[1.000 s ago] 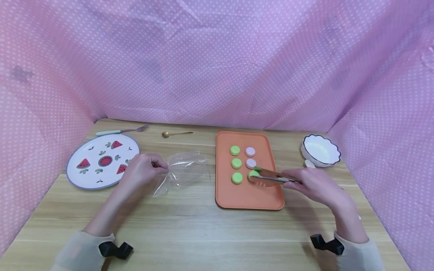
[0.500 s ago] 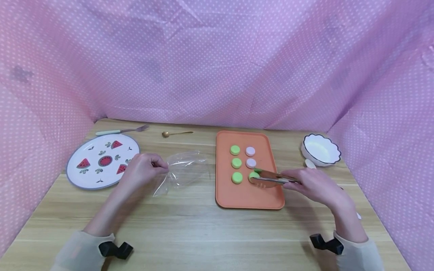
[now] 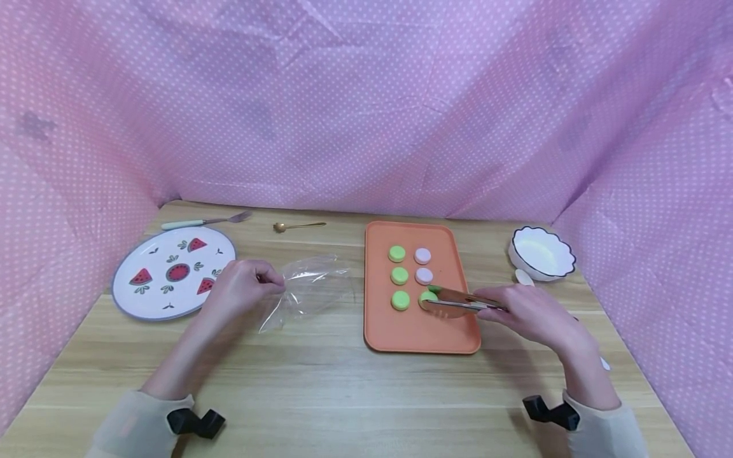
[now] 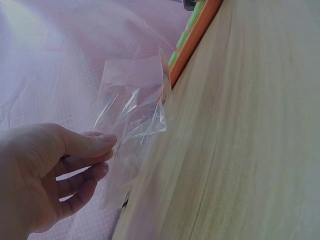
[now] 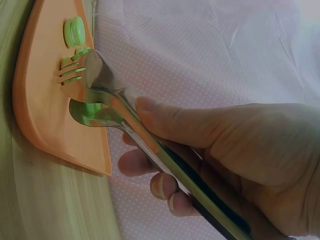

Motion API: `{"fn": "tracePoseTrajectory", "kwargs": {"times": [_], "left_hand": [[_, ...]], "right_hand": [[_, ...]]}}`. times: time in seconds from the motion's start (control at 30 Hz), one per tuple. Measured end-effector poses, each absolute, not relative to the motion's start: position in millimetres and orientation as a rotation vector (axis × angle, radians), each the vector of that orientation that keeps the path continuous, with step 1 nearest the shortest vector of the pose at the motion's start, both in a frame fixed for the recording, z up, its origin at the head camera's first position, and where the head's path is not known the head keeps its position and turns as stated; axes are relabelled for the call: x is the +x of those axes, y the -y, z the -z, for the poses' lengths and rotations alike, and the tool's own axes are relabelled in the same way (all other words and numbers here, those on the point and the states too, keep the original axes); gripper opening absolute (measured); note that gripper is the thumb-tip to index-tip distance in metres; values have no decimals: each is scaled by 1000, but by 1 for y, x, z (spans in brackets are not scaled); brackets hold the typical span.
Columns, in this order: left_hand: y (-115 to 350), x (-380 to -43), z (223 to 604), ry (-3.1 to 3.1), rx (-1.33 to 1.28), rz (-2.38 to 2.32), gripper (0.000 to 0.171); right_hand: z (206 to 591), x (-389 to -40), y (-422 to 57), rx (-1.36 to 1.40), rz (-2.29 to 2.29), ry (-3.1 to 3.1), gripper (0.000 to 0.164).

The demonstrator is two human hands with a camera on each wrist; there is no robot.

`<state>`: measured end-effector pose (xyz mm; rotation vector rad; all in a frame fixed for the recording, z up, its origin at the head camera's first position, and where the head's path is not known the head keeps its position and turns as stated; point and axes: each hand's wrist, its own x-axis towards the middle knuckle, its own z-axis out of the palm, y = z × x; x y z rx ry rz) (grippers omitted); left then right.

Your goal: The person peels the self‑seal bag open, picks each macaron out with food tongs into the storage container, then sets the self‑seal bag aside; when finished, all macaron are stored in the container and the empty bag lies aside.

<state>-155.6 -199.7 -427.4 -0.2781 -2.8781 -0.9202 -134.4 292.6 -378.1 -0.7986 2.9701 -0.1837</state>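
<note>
My left hand (image 3: 243, 286) pinches a clear plastic bag (image 3: 317, 286) between thumb and fingertips. In the left wrist view the bag (image 4: 132, 75) spreads away from the fingers, wrinkled and see-through. Metal tongs (image 5: 102, 75) with a slotted, fork-like end and a solid end are gripped in my right hand (image 3: 529, 312), thumb on one arm and fingers on the other. Their two ends are at a green macaron (image 3: 426, 296) in the nearest row on the orange tray (image 3: 401, 334), partly hiding it. Several other green macarons (image 3: 400, 300) and two pale lilac macarons (image 3: 423, 276) lie in rows there.
A watermelon-patterned plate (image 3: 177, 292) lies at left, with a fork (image 3: 206, 221) behind it. A small gold spoon (image 3: 298, 226) is at the back. At right stands a white scalloped bowl (image 3: 541, 254), with a white spoon end (image 3: 523, 277) beside it. Pink dotted cloth (image 3: 366, 127) encloses the table.
The tongs' ends have shifted slightly toward the near left and sit closer around the green macaron. My left hand and the bag have stayed still.
</note>
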Motion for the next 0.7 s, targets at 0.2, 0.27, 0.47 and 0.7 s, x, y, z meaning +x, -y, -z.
{"fn": "tracePoseTrajectory", "kwargs": {"times": [0.2,0.27,0.47,0.7], "left_hand": [[199,-155,427,2885,-268,924,10],[198,-155,427,2892,-264,929,10],[198,-154,427,2901,-253,940,10],[198,-154,427,2894,-256,942,10]], "right_hand": [[378,-134,-293,-785,168,-2967,13],[378,-134,-293,-786,167,-2969,13],[379,-134,-293,-803,186,-2973,16],[378,-135,-293,-795,187,-2964,15]]}}
